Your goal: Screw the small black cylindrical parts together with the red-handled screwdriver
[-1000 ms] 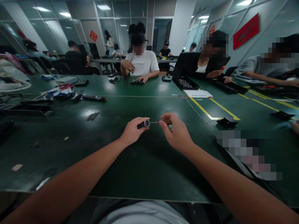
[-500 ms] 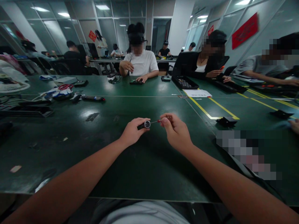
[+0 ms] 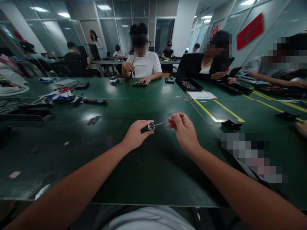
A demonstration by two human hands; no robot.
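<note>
My left hand (image 3: 135,134) is closed round a small black cylindrical part (image 3: 149,127) with a shiny round end facing right. My right hand (image 3: 183,127) pinches a thin screwdriver (image 3: 162,122) by its handle; the slim metal shaft slants down to the left and its tip meets the round end of the part. Both hands hover just above the dark green table (image 3: 115,159), about its middle.
Across the table several seated people work with small parts and black trays (image 3: 189,85). Tools, cables and a red-handled item (image 3: 64,94) lie at the left. A white sheet (image 3: 202,95) and yellow floor-style tape lines (image 3: 216,116) mark the right. A black clip-like object (image 3: 232,124) lies nearby.
My right hand has lifted slightly and drawn to the right, so the screwdriver shaft now shows longer and tilts upward. My left hand and the part have stayed in place.
</note>
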